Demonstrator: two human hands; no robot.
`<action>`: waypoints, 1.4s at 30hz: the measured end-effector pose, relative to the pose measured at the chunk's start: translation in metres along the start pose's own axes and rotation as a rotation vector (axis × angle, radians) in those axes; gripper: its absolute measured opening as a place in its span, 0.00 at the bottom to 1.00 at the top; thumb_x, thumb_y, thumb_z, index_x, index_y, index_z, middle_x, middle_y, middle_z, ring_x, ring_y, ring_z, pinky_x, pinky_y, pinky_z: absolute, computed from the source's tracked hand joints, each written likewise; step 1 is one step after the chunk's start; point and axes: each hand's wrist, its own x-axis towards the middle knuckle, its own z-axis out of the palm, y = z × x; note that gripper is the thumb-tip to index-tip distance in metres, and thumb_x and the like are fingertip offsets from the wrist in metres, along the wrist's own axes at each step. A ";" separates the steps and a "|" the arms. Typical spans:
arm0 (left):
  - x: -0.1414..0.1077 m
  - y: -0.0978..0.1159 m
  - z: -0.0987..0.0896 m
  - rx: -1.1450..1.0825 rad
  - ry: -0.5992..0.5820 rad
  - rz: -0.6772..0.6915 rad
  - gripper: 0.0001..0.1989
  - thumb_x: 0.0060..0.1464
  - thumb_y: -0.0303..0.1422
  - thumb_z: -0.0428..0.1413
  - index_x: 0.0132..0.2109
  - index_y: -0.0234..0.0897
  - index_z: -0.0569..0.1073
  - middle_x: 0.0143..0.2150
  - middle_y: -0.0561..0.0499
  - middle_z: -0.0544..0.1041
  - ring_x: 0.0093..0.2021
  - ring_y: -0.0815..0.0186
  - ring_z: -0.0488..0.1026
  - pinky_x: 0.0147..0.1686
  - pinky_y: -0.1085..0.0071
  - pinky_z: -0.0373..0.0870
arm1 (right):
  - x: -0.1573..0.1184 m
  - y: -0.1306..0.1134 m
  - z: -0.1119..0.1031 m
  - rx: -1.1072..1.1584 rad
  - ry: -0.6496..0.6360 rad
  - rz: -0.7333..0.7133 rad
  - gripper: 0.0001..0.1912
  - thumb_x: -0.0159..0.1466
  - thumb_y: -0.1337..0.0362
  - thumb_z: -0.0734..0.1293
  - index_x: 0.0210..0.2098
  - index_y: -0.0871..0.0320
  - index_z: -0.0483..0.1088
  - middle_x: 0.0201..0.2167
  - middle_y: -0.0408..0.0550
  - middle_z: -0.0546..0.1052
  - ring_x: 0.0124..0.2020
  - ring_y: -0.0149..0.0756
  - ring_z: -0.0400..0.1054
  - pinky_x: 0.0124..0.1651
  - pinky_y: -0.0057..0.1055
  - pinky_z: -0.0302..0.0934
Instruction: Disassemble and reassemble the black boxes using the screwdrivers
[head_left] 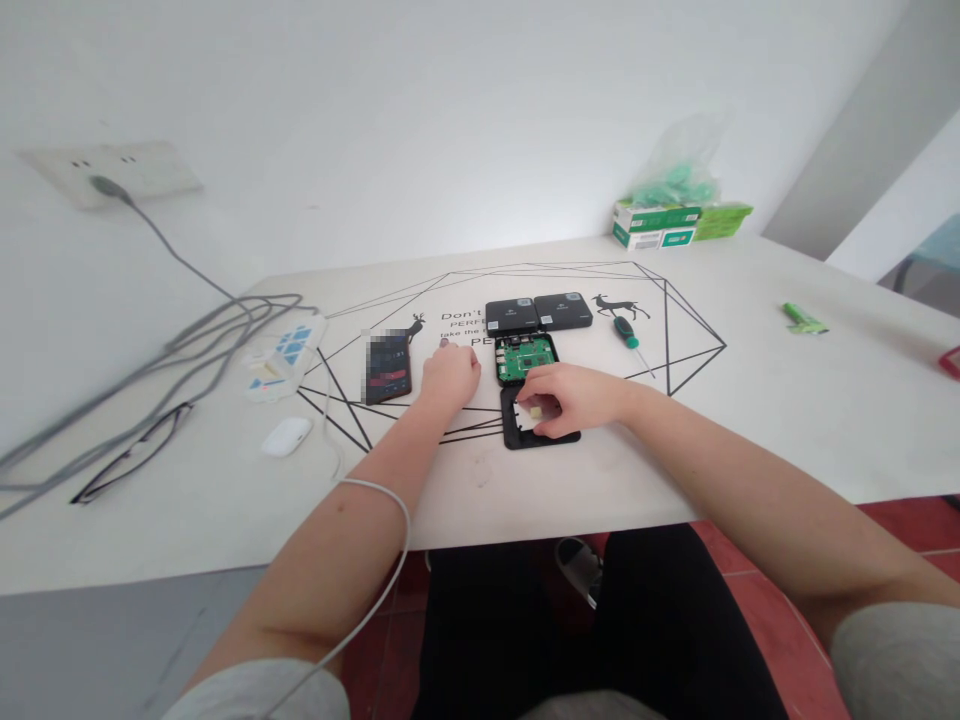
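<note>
My right hand (pixel 562 397) bends over a black plastic cover (pixel 517 437) lying on the table, thumb and fingers on opposite edges of a pale plate with a small cream pad (pixel 535 412). Part of that plate is hidden by the fingers. Just beyond the cover sits an opened black box with a green circuit board (pixel 527 354) inside. My left hand (pixel 451 372) rests on the table in a loose fist, with nothing visible in it, between a phone (pixel 388 366) and the opened box.
Two closed black boxes (pixel 562 311) lie behind the circuit board. A green-handled screwdriver (pixel 625 332) is to the right. Glasses (pixel 135 455), a white earphone case (pixel 287 436), a clear parts box (pixel 285 358) and grey cables (pixel 217 330) occupy the left. Green cartons (pixel 652 222) stand at the back.
</note>
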 end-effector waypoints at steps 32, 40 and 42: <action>-0.005 0.008 -0.011 -0.837 0.021 0.109 0.08 0.65 0.37 0.55 0.42 0.38 0.75 0.37 0.51 0.81 0.38 0.64 0.76 0.43 0.67 0.74 | -0.028 0.088 -0.050 -0.235 0.536 1.043 0.28 0.63 0.56 0.71 0.60 0.60 0.70 0.62 0.66 0.70 0.56 0.55 0.73 0.61 0.48 0.67; -0.009 0.007 -0.003 -0.656 0.020 0.360 0.05 0.57 0.36 0.59 0.36 0.39 0.75 0.34 0.51 0.78 0.35 0.63 0.73 0.40 0.66 0.73 | -0.041 0.094 -0.062 -0.078 0.549 1.178 0.30 0.56 0.67 0.74 0.57 0.63 0.68 0.46 0.64 0.79 0.38 0.49 0.78 0.45 0.44 0.73; -0.010 0.007 -0.001 -0.582 0.046 0.490 0.03 0.57 0.33 0.57 0.36 0.39 0.75 0.37 0.49 0.78 0.37 0.63 0.75 0.43 0.66 0.73 | -0.037 0.086 -0.061 0.069 0.589 1.145 0.31 0.57 0.64 0.74 0.59 0.61 0.65 0.40 0.57 0.80 0.31 0.42 0.77 0.41 0.41 0.74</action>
